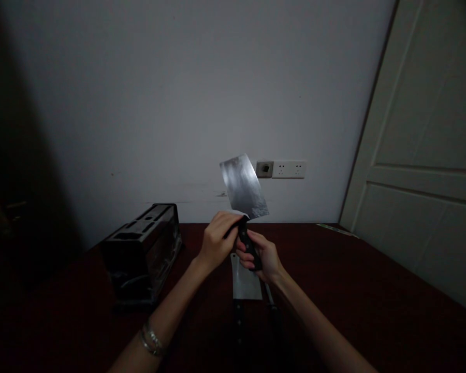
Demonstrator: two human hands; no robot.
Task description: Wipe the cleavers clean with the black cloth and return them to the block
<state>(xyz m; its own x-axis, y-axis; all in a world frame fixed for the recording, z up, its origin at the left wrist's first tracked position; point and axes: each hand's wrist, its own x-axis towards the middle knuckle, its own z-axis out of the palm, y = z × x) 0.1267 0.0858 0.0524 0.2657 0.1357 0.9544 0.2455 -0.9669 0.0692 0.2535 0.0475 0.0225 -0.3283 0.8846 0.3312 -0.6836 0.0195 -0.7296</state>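
Note:
A cleaver (244,186) with a broad, shiny blade is raised above the table, blade pointing up and leaning left. My right hand (264,256) is wrapped round its black riveted handle. At the heel of the blade, my left hand (216,239) pinches a thin, dark, cloth-like piece with a pale edge (238,213); its exact kind is unclear. Below the hands, a second cleaver (245,282) lies flat, its black handle toward me. Beside it on the right is a thin metal rod with a dark handle (270,295), partly hidden by my right hand and shadow.
A black knife block (140,248) with slots in its top stands on the left of the dark red table (318,290). Behind are a pale wall with sockets (289,169) and a switch (264,169). A panelled door (423,155) rises on the right. The light is dim.

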